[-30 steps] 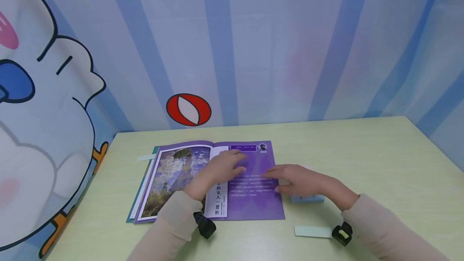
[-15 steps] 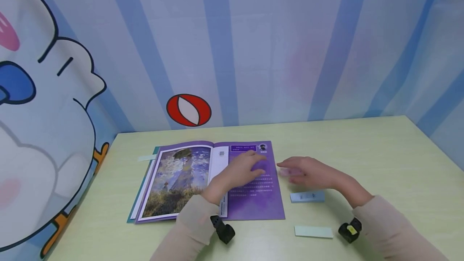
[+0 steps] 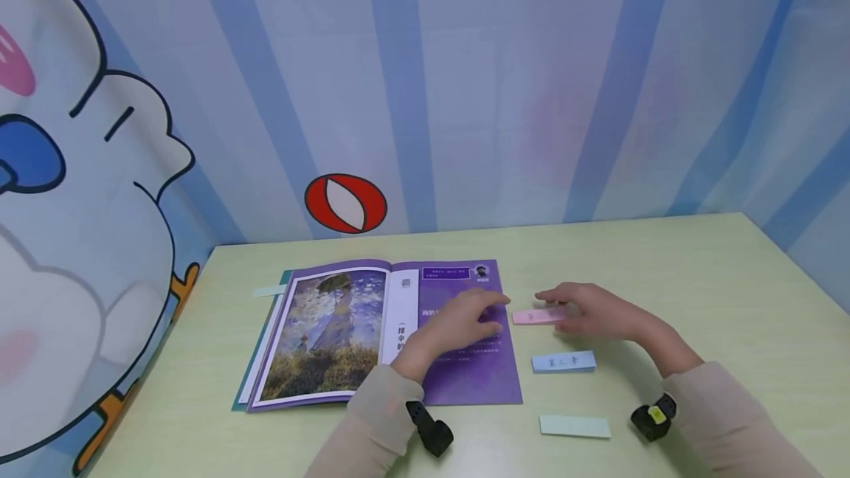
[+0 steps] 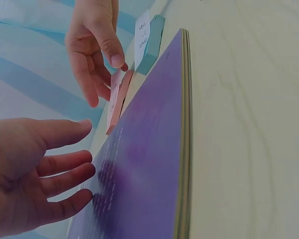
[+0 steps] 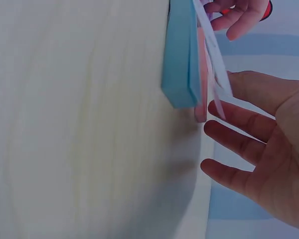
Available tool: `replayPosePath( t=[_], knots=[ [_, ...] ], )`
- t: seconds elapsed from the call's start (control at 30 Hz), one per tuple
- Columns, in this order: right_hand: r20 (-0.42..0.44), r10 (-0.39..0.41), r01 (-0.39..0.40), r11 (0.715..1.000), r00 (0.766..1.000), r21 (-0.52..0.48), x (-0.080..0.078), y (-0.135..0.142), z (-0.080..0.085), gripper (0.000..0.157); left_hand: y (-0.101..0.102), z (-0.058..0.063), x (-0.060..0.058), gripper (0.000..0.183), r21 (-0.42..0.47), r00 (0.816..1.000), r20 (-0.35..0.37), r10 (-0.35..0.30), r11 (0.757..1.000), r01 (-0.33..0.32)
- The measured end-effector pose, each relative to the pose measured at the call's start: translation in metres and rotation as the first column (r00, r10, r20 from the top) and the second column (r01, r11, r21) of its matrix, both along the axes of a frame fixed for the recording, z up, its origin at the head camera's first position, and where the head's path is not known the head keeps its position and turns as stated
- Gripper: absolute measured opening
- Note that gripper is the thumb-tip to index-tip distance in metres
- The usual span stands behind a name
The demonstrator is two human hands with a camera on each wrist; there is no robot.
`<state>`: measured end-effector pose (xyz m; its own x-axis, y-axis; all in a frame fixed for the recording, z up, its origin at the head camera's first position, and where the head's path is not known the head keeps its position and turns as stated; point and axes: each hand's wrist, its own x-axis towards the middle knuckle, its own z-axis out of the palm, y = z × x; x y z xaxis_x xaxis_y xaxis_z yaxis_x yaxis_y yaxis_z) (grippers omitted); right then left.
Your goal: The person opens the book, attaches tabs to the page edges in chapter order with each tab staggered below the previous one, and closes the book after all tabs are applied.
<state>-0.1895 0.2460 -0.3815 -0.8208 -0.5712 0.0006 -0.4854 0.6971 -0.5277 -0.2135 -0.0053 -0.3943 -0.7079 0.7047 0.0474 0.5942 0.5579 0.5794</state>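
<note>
While a pale green strip (image 3: 574, 426) lies flat on the near part of the desk (image 3: 697, 293), a black wrist camera sits at each beige cuff, one to either side of it. Next beyond is a blue pad (image 3: 563, 362) with handwriting; seen from the right wrist, its pale top leaf tilts up off the block. A purple magazine (image 3: 471, 378) lies spread to the left, a painting (image 3: 328, 345) of a parasol figure on its left page. Over its right page the left hand (image 3: 461, 323) has its fingers loosely parted, grasping nothing. Farther out, just beside the magazine's right edge, is a pink pad (image 3: 531, 317). The right hand (image 3: 600, 312) spans this pad's right end, released, fingers extended and apart; whether any fingertip touches it cannot be told. A pale tab (image 3: 268, 291) sticks out at the magazine's left. Behind the desk stands a blue-striped backdrop (image 3: 498, 94) bearing a red-and-white oval (image 3: 345, 203) and a large cartoon figure (image 3: 73, 257).
</note>
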Motion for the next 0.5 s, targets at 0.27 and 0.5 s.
replayPosePath(
  t=[0.27, 0.5],
  knots=[
    [0.051, -0.052, 0.052, 0.999, 0.997, -0.012, -0.006, 0.007, -0.006, 0.047, 0.017, -0.006, -0.006, 0.042, 0.003, 1.000, -0.025, -0.003, 1.000, 0.003],
    [0.073, -0.054, 0.059, 0.997, 0.996, -0.057, -0.009, 0.005, -0.008, 0.042, 0.029, -0.011, -0.009, 0.042, 0.050, 1.000, 0.004, 0.011, 0.999, -0.011]
  ],
)
